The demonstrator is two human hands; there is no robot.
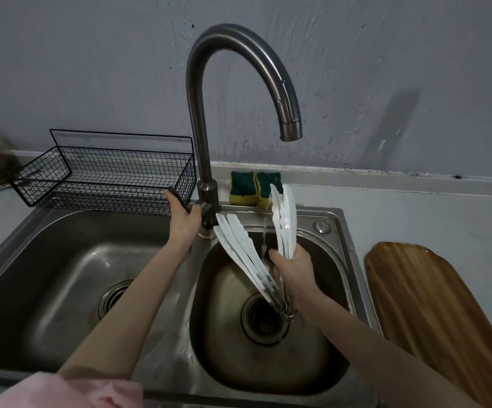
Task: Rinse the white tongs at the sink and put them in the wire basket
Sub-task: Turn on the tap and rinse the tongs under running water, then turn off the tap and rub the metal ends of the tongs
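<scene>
My right hand (pixel 293 267) grips white tongs (pixel 246 253) over the right sink bowl (pixel 312 363). Their arms splay apart, tips up toward the back rim, hinge ends with metal loops down near the drain (pixel 264 319). A thin stream of water (pixel 264 237) falls between the arms from the tall curved tap (pixel 197 107). My left hand (pixel 183 217) is wrapped around the tap's black lever at the base of the tap. The black wire basket (pixel 106 178) stands on the counter behind the left bowl, with nothing visible in it.
The left sink bowl (pixel 62 290) lies under my left forearm. Two green-and-yellow sponges (pixel 252 188) lean against the wall behind the tap. A wooden board (pixel 433 313) lies on the counter to the right. A pink sleeve (pixel 71 391) shows at the bottom.
</scene>
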